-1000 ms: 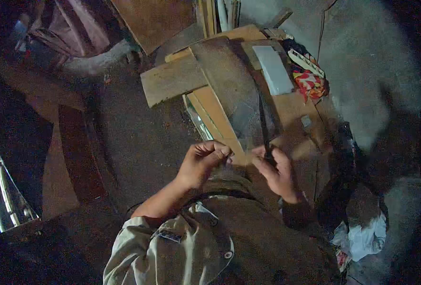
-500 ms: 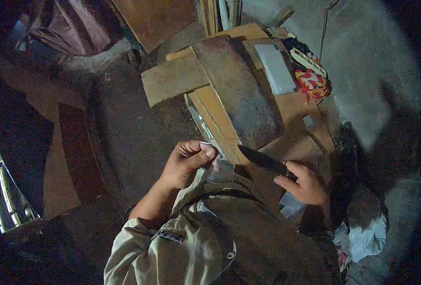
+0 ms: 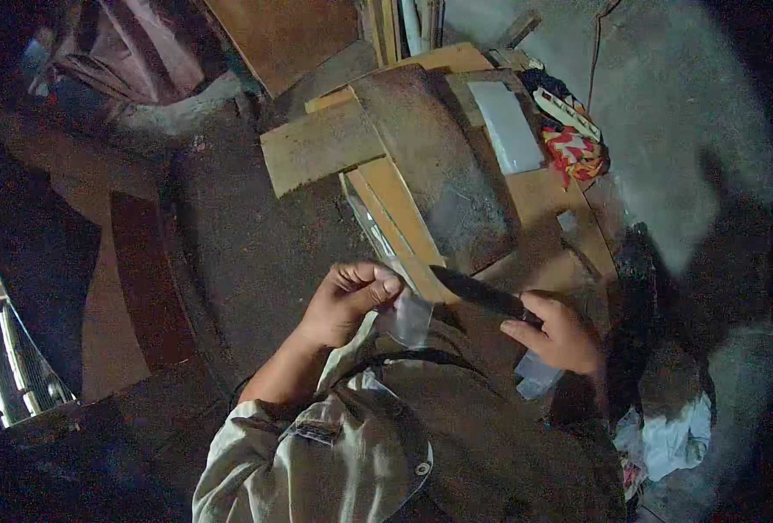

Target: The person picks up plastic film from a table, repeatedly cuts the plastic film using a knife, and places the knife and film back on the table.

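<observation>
My left hand (image 3: 343, 309) is closed in a pinch on a clear plastic piece (image 3: 412, 324), which hangs below the fingertips in front of my shirt. Its exact shape is hard to make out. Wrapped round the handle of a dark-bladed knife (image 3: 475, 293) is my right hand (image 3: 562, 336). The blade points left, its tip a short way to the right of my left fingertips. Beyond both hands lie wooden boards (image 3: 386, 205) and a dark, worn slab (image 3: 439, 166).
A stack of white sheets (image 3: 506, 126) lies at the back right, near a red and yellow cloth (image 3: 575, 154). More clear plastic (image 3: 539, 376) is below my right hand. A white bag (image 3: 678, 436) sits at the lower right. Brown panels (image 3: 290, 35) stand at the back.
The clear plastic has shifted from a wider spread to hanging down under my left fingers. A pale edge at those fingertips no longer shows. The knife has moved slightly left.
</observation>
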The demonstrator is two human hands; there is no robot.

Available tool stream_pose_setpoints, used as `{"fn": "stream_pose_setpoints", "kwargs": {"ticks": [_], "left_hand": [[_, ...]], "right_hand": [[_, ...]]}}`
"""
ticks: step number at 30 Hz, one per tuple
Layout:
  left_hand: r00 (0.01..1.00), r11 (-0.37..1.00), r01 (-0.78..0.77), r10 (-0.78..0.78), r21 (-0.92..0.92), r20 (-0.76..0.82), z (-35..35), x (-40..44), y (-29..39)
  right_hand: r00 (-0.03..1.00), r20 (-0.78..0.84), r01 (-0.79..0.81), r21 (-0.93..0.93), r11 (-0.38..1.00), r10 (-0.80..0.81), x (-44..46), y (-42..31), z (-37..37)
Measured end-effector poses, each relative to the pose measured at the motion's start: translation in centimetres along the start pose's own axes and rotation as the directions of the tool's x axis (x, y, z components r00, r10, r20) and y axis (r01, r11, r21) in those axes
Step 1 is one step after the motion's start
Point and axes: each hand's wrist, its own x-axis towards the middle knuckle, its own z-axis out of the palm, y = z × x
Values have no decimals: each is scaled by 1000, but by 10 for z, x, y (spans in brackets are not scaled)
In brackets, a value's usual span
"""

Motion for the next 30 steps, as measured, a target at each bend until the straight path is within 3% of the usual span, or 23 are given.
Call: {"fn": "stream_pose_setpoints", "kwargs": {"ticks": [2,12,15,17,19,21,26,30], "left_hand": [[998,990,28,-35,-135,-48,-3,0,-7],[999,979,1,-9,-206,-35,-4,-1,-5],[1000,987,-10,10,-161,1,-4,-1,-3],[998,998,40,-42,39,43,2,-3,5],[994,1000,-2,2,0,108,5,-2,0],[985,997,63,-70,46,161,9,-2,0],[973,981,194,-189,-21,132,18,-4,-1],[984,988,153,-155,32,86,22,-1,-2]], "right_hand": [[1000,3,7,-16,1000,-6,-1,-3,-5],[1000,-2,-29,-56,998,29,-6,-6,-10],[1000,10,-1,-181,983,3,-4,1,-8],[1000,18,-9,-172,985,12,0,1,-4],[999,26,-18,-162,987,22,5,0,1],[999,1,32,-198,980,-32,12,-5,8],[993,-59,84,-227,970,-100,24,-12,17],[990,-62,114,-208,971,-130,34,-9,22]]}}
